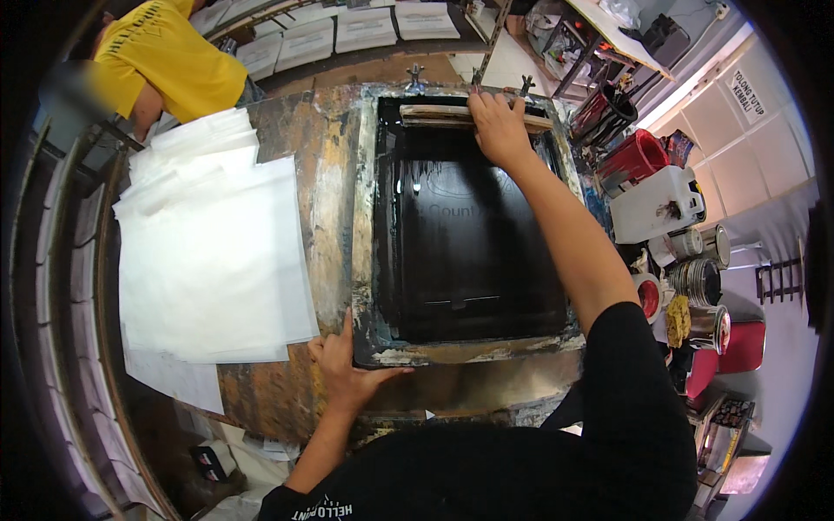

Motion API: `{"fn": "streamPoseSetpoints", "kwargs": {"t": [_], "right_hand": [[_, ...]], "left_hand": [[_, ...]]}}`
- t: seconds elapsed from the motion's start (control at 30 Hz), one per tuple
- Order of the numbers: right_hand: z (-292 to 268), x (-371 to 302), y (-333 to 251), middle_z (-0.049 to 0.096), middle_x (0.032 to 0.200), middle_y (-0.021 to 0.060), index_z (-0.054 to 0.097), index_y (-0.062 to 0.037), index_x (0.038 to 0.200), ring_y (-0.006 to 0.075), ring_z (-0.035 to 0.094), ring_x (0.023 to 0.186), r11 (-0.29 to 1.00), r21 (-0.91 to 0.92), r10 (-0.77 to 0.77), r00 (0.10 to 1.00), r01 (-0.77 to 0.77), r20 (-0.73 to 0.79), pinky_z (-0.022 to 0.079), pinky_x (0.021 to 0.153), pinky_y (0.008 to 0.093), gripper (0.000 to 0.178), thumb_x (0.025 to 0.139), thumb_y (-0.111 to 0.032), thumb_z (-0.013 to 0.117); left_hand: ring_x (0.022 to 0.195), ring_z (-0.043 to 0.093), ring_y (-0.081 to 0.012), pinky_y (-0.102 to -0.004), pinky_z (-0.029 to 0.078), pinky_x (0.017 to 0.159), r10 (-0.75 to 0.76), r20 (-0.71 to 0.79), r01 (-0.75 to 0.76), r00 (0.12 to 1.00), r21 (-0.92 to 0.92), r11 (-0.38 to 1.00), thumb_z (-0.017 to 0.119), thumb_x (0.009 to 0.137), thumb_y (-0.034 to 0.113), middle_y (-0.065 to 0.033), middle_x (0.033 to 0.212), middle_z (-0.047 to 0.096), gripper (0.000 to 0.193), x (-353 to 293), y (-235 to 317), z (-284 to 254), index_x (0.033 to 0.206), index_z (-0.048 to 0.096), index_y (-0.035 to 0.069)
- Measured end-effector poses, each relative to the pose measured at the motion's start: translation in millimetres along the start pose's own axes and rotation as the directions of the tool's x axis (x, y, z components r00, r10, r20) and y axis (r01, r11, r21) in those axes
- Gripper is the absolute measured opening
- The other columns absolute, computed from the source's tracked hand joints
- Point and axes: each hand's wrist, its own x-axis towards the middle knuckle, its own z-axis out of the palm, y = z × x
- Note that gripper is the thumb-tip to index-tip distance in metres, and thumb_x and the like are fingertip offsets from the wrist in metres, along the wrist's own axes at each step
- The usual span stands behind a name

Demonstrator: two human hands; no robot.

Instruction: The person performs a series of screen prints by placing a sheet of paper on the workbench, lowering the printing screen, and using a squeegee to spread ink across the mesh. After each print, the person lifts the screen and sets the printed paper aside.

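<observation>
A screen printing frame (469,354) lies on the worktable, its mesh (473,260) coated in glossy black ink, with faint lettering showing through. At the frame's far end my right hand (501,130) is closed over a wooden-handled squeegee (427,114), which lies crosswise on the mesh. My left hand (341,369) grips the near left corner of the frame. Its thumb stretches along the near edge and its index finger along the left side, while the other fingers are curled.
White sheets (208,252) lie in a loose stack left of the frame. Metal wing clamps (415,76) stand along the far edge. A red bucket (634,161), a white jerrycan (658,205) and several tins crowd the right. Someone in a yellow shirt (174,56) is at the far left, beside racks.
</observation>
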Motion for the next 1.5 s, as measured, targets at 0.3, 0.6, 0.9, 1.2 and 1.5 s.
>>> {"fn": "streamPoseSetpoints", "kwargs": {"t": [0.3, 0.6, 0.9, 1.2, 1.5], "right_hand": [[-22.0, -31.0, -22.9, 0.061, 0.117, 0.0072, 0.056, -0.0089, 0.127, 0.0288, 0.060, 0.114, 1.000, 0.017, -0.003, 0.995, 0.005, -0.101, 0.040, 0.100, 0.0547, 0.056, 0.077, -0.013, 0.082], [-88.1, -121.1, -65.2, 0.063, 0.107, 0.0046, 0.059, -0.0126, 0.112, 0.0280, 0.062, 0.109, 0.997, 0.076, 0.018, 0.995, -0.026, 0.100, 0.043, 0.100, 0.0566, 0.022, 0.091, -0.007, 0.063], [-193.0, -236.6, -121.6, 0.058, 0.104, 0.0079, 0.058, -0.0081, 0.111, 0.0290, 0.058, 0.105, 0.981, 0.178, 0.002, 0.929, -0.073, 0.370, 0.040, 0.098, 0.0536, 0.033, 0.080, -0.004, 0.069], [-236.6, -240.0, -116.4, 0.059, 0.108, 0.0089, 0.060, -0.0086, 0.114, 0.0292, 0.057, 0.108, 0.957, 0.280, 0.037, 0.987, -0.079, 0.154, 0.037, 0.104, 0.0572, 0.042, 0.086, -0.033, 0.080], [-298.4, -124.5, -51.7, 0.064, 0.095, 0.0088, 0.063, -0.0095, 0.105, 0.0303, 0.063, 0.097, 0.978, 0.197, 0.026, 0.908, 0.063, -0.417, 0.039, 0.090, 0.0499, 0.038, 0.087, -0.041, 0.073]], "left_hand": [[0.100, 0.054, -0.0310, -0.0482, 0.034, 0.094, -0.052, 0.053, 0.045, 0.997, 0.136, 0.990, 0.089, 0.051, 0.082, -0.0130, 0.103, 0.056, 0.130, 3.6, -1.8, 4.6, 0.153, 0.060, 0.006], [0.102, 0.051, -0.0294, -0.0468, 0.032, 0.096, -0.019, -0.015, 0.021, 1.000, 0.158, 0.987, 0.085, 0.053, 0.086, -0.0109, 0.105, 0.054, 0.128, -1.4, -1.6, 7.7, 0.146, 0.064, 0.002], [0.114, 0.053, -0.0346, -0.0510, 0.033, 0.107, -0.083, 0.004, 0.083, 0.997, 0.051, 0.995, 0.093, 0.052, 0.074, -0.0139, 0.113, 0.057, 0.121, -2.1, 4.5, 2.6, 0.144, 0.065, 0.000], [0.122, 0.064, -0.0275, -0.0416, 0.047, 0.110, -0.279, 0.099, 0.281, 0.955, -0.594, 0.754, 0.105, 0.063, 0.042, -0.0185, 0.133, 0.067, 0.115, 8.6, 38.4, -17.2, 0.157, 0.053, 0.000], [0.101, 0.062, -0.0177, -0.0332, 0.051, 0.089, -0.051, -0.552, -0.450, 0.832, -0.726, 0.521, 0.083, 0.097, 0.020, -0.0101, 0.127, 0.064, 0.076, 120.9, 55.7, -24.9, 0.157, 0.042, -0.003]]}}
